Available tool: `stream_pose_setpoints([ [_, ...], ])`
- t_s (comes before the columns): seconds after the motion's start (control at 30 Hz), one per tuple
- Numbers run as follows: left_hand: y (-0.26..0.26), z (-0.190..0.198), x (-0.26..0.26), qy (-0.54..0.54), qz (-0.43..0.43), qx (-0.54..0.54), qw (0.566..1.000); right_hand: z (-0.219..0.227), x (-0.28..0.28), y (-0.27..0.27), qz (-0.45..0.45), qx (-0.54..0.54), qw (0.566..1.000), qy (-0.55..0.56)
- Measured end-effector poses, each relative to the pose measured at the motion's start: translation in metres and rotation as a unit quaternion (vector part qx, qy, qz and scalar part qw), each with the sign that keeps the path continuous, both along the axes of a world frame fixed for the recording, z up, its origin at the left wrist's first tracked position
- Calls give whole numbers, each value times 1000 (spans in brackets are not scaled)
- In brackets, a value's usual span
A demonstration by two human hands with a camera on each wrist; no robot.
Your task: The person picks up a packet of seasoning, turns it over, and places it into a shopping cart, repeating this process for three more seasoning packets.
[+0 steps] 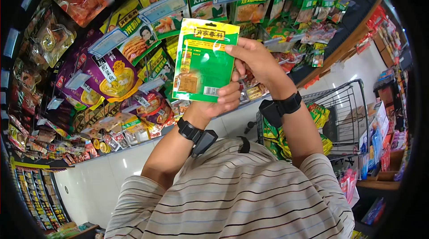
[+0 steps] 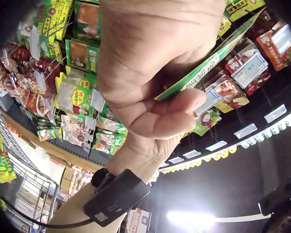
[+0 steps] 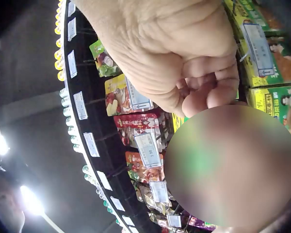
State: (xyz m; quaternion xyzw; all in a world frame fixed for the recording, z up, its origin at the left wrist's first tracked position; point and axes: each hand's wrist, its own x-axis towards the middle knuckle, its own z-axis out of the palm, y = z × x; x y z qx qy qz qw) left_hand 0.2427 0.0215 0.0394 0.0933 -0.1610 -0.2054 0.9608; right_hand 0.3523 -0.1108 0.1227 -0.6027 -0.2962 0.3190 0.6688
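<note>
A flat green and yellow seasoning packet (image 1: 208, 60) is held upright in front of the shelves, its printed back with a barcode facing the head camera. The left hand (image 1: 219, 100) grips its lower right corner, fingers curled at the edge. Higher up, the right hand (image 1: 257, 60) pinches the right edge, thumb on the printed face. In the left wrist view the packet (image 2: 211, 65) shows edge-on beside the left hand (image 2: 155, 63). The right wrist view has the right hand (image 3: 169, 53) with curled fingers; a blurred area hides much of the packet there.
Hanging packets (image 1: 250, 6) with price tags fill the racks ahead, with purple bags (image 1: 114, 76) at the left. A wire shopping cart (image 1: 344, 118) holding green and yellow packets (image 1: 319, 118) stands to the right. Pale floor (image 1: 103, 181) shows at the lower left.
</note>
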Motion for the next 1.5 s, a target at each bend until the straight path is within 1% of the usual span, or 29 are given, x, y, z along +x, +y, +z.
stream_pose_setpoints([
  [0.1,0,1,1,-4,0,2,1000,3,-2,0,-6,1,1000,-7],
  [0.27,2,3,4,-6,12,26,1000,1,0,1,10,0,1000,17],
  [0.37,2,16,2,-23,47,71,996,5,0,2,19,13,1000,6],
  [0.47,6,17,-2,10,94,111,989,13,-2,1,13,11,1000,7],
  [0.5,8,19,-7,51,135,140,980,11,2,1,10,12,1000,7],
  [0.53,11,22,-11,52,164,162,972,7,6,1,7,13,1000,7],
  [0.57,15,28,-14,53,193,182,963,5,15,-2,1,-31,1000,-1],
  [0.6,20,30,-18,55,222,202,952,9,18,-2,-16,-2,1000,0],
  [0.63,27,27,-21,72,222,170,958,14,19,-1,-32,26,999,2],
  [0.67,32,29,-24,80,243,176,950,18,21,-1,-48,54,997,5],
  [0.73,40,31,-30,99,285,188,935,28,28,0,-63,73,995,-1],
  [0.77,45,28,-32,106,290,182,934,33,30,2,-75,91,993,-2],
  [0.8,48,28,-31,140,312,240,909,38,33,4,-87,109,990,-3],
  [0.87,51,28,-29,208,348,353,843,44,43,6,-71,140,988,6],
  [0.9,54,27,-30,183,367,338,847,45,48,7,-63,158,985,14],
  [1.0,48,30,-27,171,392,334,840,49,57,6,-40,219,974,38],
  [1.03,52,24,-28,157,379,320,854,50,58,6,-40,233,970,51],
  [1.13,53,15,-24,153,389,320,850,53,62,3,-29,252,964,74],
  [1.17,52,16,-24,144,391,321,850,54,63,2,-24,254,964,80],
  [1.23,47,33,-23,125,396,323,850,59,60,1,-29,252,965,73],
  [1.33,47,37,-10,90,436,387,808,69,55,0,-44,243,966,73],
  [1.37,50,33,-5,65,445,422,787,71,54,0,-50,238,967,75],
  [1.47,44,48,6,8,467,430,773,67,63,-2,-34,253,963,87],
  [1.5,42,55,9,-8,480,439,759,68,63,-3,-26,255,962,92],
])
